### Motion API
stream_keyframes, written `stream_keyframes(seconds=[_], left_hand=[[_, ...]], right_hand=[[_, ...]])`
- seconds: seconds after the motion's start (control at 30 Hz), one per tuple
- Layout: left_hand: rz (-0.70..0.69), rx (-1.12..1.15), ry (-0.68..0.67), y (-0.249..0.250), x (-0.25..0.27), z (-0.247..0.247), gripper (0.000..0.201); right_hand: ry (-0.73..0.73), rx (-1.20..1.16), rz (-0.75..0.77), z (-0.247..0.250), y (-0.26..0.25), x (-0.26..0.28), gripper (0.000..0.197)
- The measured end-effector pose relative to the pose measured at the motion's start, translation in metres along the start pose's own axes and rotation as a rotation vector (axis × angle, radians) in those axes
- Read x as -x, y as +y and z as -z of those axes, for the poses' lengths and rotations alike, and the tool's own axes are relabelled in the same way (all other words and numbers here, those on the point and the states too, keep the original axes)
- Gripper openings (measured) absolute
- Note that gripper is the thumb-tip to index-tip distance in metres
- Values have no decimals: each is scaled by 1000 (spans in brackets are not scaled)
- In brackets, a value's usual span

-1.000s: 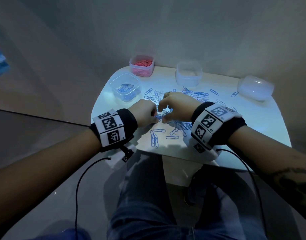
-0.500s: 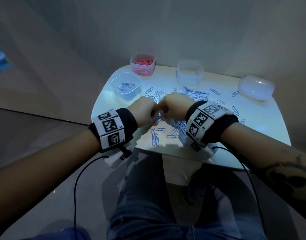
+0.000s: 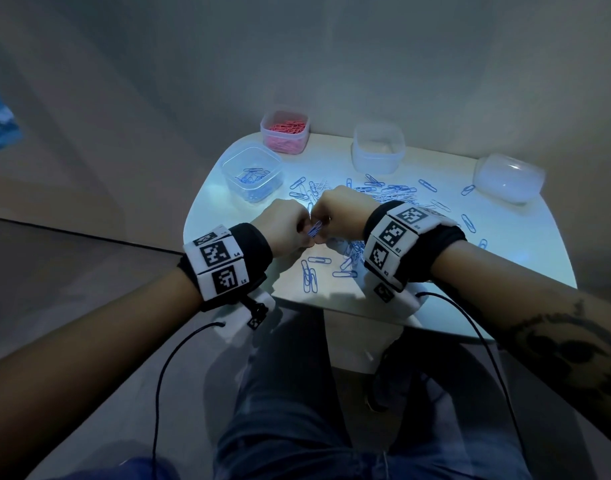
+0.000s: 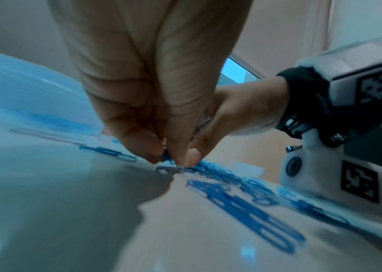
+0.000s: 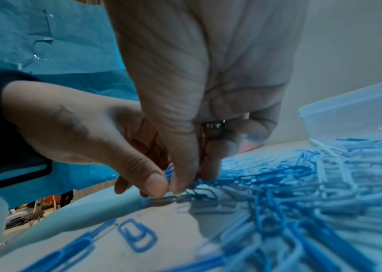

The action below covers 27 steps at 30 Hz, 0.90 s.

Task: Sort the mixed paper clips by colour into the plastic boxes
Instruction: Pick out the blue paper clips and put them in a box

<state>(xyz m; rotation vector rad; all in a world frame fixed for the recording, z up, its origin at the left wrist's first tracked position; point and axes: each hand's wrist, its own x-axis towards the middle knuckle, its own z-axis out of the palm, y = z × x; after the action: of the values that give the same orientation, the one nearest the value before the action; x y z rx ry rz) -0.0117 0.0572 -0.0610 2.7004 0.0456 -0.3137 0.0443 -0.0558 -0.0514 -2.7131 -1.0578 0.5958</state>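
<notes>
Blue and pale paper clips (image 3: 383, 194) lie scattered over the white table (image 3: 525, 258). My left hand (image 3: 306, 234) and right hand (image 3: 320, 230) meet knuckle to knuckle above the near part of the heap. Both pinch the same small bunch of blue paper clips (image 3: 314, 229). In the left wrist view my left hand (image 4: 173, 162) holds blue clips (image 4: 167, 159) between thumb and fingertip just above the table. In the right wrist view my right hand (image 5: 180, 184) nips blue clips (image 5: 168, 173), with the left thumb (image 5: 155, 182) pressed against them.
A clear box with blue clips (image 3: 252, 171) stands at the back left, a box of pink clips (image 3: 285, 131) behind it. A white empty-looking box (image 3: 378, 147) is at the back middle, a domed plastic box (image 3: 508, 178) far right. Loose clips (image 3: 309, 277) lie near the front edge.
My right hand has drawn left until it touches the left hand. A bunch of blue clips now shows between the two hands, slightly off the table.
</notes>
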Motion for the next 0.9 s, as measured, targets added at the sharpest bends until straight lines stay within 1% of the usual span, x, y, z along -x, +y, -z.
stream_keyframes(seconds=[0.03,0.1,0.13,0.17,0.23,0.27,0.33,0.4,0.47,0.5,0.53,0.6,0.63,0.7,0.73,0.77,0.8,0.87,0.9], left_hand=[[-9,41,17,-2,0,0,33],[-7,206,66,-6,2,4,14],[3,337,97,-9,2,7,12],[12,490,135,-11,4,11,16],[55,850,254,-10,8,14,13],[95,1061,294,-6,10,12,14],[140,1556,305,3,11,6,33],[103,2002,298,14,12,-3,44],[93,2290,356,20,14,-11,44],[94,2409,385,21,15,-14,46],[93,2520,406,21,17,-16,50],[97,2675,435,16,25,-19,55],[103,2708,446,11,31,-20,53],[140,2727,480,-4,45,-22,52],[160,2718,502,-12,52,-23,55],[182,2700,523,-19,59,-25,57],[203,2682,540,-25,65,-26,57],[230,2663,561,-31,76,-29,57],[228,2661,568,-32,79,-30,56]], right_hand=[[15,-11,11,1,1,1,9],[59,-56,42,6,4,4,16],[91,-92,59,10,6,6,19],[123,-139,62,16,7,10,19],[209,-278,44,26,8,15,20],[245,-353,32,29,6,16,21],[266,-444,19,29,-6,21,20],[265,-437,29,22,-23,24,15],[279,-356,41,13,-37,30,24],[282,-311,51,10,-41,34,24],[286,-275,73,9,-43,39,20],[322,-293,133,7,-42,48,23],[389,-359,132,5,-40,52,22],[540,-504,27,-3,-33,59,15],[548,-526,-58,-9,-29,62,18],[485,-506,-141,-19,-27,64,25],[385,-466,-207,-29,-28,65,30],[223,-379,-290,-46,-35,66,29],[184,-351,-307,-52,-40,66,26]])
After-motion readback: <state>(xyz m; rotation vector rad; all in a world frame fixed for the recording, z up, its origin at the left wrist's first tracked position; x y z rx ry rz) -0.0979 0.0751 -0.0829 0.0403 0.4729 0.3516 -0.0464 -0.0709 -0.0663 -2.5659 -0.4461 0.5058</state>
